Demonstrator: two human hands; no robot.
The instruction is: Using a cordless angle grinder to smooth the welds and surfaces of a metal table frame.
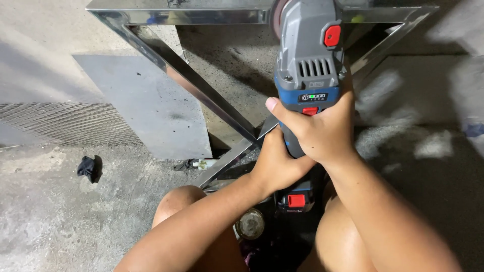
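Grey-and-blue cordless angle grinder (pixel 308 60) points away from person, long axis near vertical in view, disc end at far rail of shiny steel frame (pixel 201 90); right hand (pixel 322 132) fingers wrapped around body, left hand (pixel 276 163) closed around handle below

Grey-and-blue grinder over shiny steel

The grinder (pixel 308 65) is grey on top, blue in the middle, with red buttons and a small green light. The frame (pixel 201 90) is mirror-bright silver. The floor (pixel 60 211) is mottled grey concrete; a mesh (pixel 65 123) shows a fine diamond pattern; the rag (pixel 88 167) is black.
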